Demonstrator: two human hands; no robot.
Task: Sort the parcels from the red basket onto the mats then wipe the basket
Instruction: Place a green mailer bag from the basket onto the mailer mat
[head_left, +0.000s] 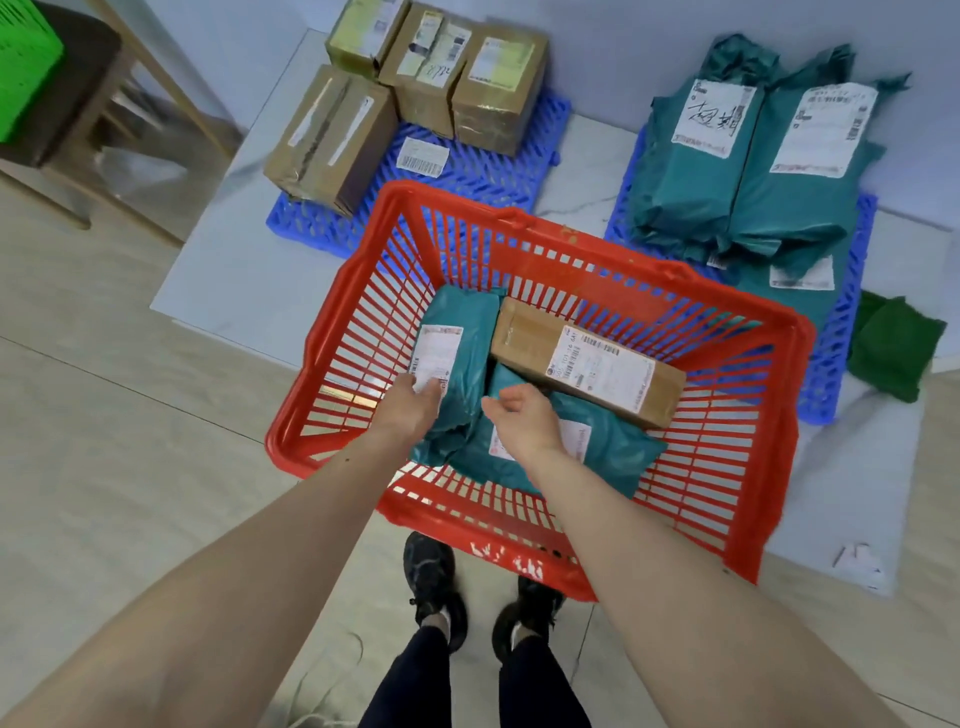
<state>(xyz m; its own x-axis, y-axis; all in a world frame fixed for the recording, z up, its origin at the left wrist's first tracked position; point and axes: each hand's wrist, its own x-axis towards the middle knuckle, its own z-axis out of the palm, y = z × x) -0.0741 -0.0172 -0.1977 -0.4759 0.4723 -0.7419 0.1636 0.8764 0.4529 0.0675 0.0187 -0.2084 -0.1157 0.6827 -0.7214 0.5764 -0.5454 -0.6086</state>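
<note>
The red basket (769, 467) stands on the floor in front of me. Inside it lie a teal bag parcel (467, 343) at the left, a second teal bag parcel (618, 452) flat on the bottom, and a brown box (587, 361) resting across it. My left hand (415, 402) lies on the near end of the left teal bag, fingers on its label. Over the lower teal bag hovers my right hand (522, 415), fingers curled and apart, holding nothing. The left blue mat (467, 176) carries several brown boxes (332, 137). The right blue mat (831, 374) carries teal bags (748, 171).
A green cloth (891, 348) lies beside the right mat. A loose label (422, 156) sits on the left mat. A wooden chair (78, 119) and a green object (23, 62) are at the far left. My feet (483, 597) are just behind the basket.
</note>
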